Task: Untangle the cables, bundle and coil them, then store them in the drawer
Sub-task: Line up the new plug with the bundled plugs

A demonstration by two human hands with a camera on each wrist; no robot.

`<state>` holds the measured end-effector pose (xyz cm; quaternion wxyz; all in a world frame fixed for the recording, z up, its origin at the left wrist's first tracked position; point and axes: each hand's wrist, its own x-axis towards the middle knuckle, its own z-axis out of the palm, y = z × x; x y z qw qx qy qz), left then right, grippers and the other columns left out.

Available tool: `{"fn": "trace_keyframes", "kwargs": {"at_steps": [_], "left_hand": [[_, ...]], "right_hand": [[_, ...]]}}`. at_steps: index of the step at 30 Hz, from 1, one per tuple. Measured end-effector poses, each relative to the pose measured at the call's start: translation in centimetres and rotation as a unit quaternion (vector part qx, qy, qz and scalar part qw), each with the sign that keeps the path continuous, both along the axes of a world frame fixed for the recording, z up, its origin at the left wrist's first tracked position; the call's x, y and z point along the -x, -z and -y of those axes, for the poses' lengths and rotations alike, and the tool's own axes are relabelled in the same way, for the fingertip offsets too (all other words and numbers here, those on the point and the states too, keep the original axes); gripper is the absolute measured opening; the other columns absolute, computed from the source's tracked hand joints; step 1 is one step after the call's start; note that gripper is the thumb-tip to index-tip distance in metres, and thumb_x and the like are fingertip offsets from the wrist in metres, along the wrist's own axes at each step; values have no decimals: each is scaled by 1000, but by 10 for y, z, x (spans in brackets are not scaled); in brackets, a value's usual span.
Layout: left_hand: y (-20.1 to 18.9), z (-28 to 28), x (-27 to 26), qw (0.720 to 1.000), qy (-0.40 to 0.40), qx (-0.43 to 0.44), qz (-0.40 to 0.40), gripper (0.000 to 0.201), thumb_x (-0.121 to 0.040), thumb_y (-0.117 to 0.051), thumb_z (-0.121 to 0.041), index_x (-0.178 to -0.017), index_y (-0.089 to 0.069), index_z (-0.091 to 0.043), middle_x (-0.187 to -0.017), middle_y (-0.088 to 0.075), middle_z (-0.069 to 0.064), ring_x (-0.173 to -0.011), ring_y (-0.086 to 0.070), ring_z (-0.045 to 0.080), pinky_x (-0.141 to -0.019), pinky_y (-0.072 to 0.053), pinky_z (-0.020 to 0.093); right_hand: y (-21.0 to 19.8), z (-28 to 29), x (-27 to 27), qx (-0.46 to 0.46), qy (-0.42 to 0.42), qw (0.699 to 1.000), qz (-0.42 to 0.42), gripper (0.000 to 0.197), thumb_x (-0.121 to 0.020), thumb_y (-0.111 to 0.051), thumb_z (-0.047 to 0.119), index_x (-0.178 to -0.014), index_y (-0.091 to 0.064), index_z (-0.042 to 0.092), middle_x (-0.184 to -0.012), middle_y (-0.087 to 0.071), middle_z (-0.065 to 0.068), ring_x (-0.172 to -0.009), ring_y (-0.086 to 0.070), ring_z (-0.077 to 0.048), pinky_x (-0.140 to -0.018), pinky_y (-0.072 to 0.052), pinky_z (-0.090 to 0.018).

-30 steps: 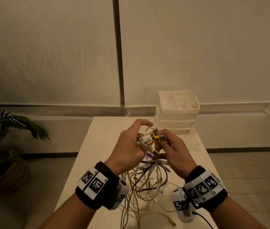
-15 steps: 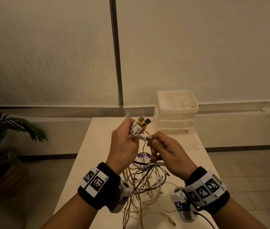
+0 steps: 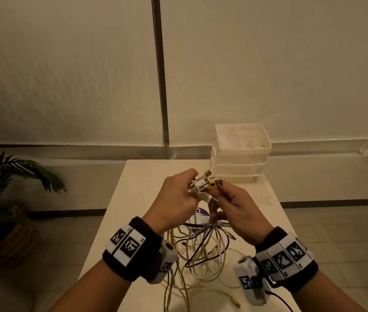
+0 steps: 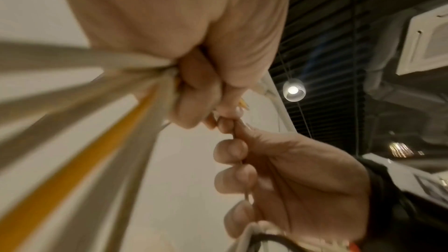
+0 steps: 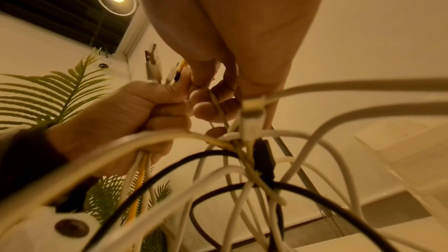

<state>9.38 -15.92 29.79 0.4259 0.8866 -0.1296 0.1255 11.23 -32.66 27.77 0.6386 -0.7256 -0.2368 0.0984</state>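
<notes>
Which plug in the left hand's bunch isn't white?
The yellow plug, sticking out on the right of the bunch held by the left hand; the other plugs are white.

A pale table [image 3: 133, 199] carries a white drawer unit [image 3: 239, 163] and loose cables [image 3: 201, 266].

No words, brands or numbers can be read. The wristbands [image 3: 131, 244] bear only black-and-white square code markers, and the purple label [image 3: 201, 211] on the surface [image 3: 138, 188] shows only part of an unclear letter.
</notes>
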Motion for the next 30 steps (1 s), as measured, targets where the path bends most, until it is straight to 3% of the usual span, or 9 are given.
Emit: {"fn": "trace_keyframes", "kwargs": {"at_steps": [3,5,7,12,14,19,22,26,30], "left_hand": [[4,2,0,998,-44,19,40,29,-80,-57,6,-71,-49,-20,-64,-58,-11,-60,-53,3,-49,-35,17],[3,9,3,996,-35,65,58,14,-79,-57,1,-73,-54,-12,-68,-65,-7,-64,-59,6,-53,-43,26],[1,17,8,993,-14,90,69,3,-75,-55,-6,-74,-55,-9,-66,-63,-3,-60,-57,12,-52,-43,28],[8,4,4,986,-60,127,94,19,-77,-51,2,-79,-60,-15,-75,-66,-8,-70,-63,14,-61,-53,42],[12,-5,0,981,-100,142,87,27,-80,-52,6,-80,-62,-18,-76,-67,-11,-73,-64,9,-64,-54,36],[10,-8,-2,969,-146,189,65,37,-86,-52,12,-90,-65,-22,-84,-68,-10,-81,-63,0,-69,-49,18],[8,-4,-1,970,-134,189,69,37,-87,-52,12,-85,-63,-24,-83,-68,-12,-81,-65,0,-65,-45,9],[13,-7,-4,967,-140,205,57,42,-87,-51,9,-83,-61,-31,-83,-68,-12,-83,-67,9,-63,-43,16],[17,-10,-7,961,-150,228,42,42,-87,-50,8,-85,-65,-31,-80,-68,-15,-75,-63,7,-58,-41,25]], "right_hand": [[11,2,-5,66,21,997,23,10,-93,-56,5,-98,-62,12,-78,-67,-2,-69,-65,-14,-71,-58,-36],[27,-2,-7,152,47,985,73,14,-86,-65,4,-95,-64,14,-86,-70,5,-78,-65,-5,-74,-54,-22],[41,-7,-7,174,67,975,118,20,-82,-68,5,-98,-67,19,-93,-70,6,-85,-63,-3,-74,-51,-18],[53,4,-4,191,104,968,126,26,-73,-80,25,-85,-61,38,-96,-59,13,-92,-56,0,-80,-43,-16],[52,7,3,196,81,972,102,26,-72,-80,29,-82,-60,42,-92,-62,12,-86,-58,-3,-78,-48,-22],[47,5,8,119,83,989,5,34,-69,-73,8,-92,-61,30,-92,-62,8,-79,-60,-12,-75,-56,-44],[49,1,9,115,88,989,-2,42,-72,-72,8,-99,-55,35,-96,-58,5,-84,-60,-15,-70,-57,-37],[61,4,10,185,109,965,150,31,-76,-73,16,-95,-58,34,-100,-53,13,-93,-54,-1,-75,-46,-17],[77,9,11,232,146,913,302,14,-78,-73,18,-89,-64,22,-100,-54,9,-96,-49,-11,-81,-39,-17]]}}
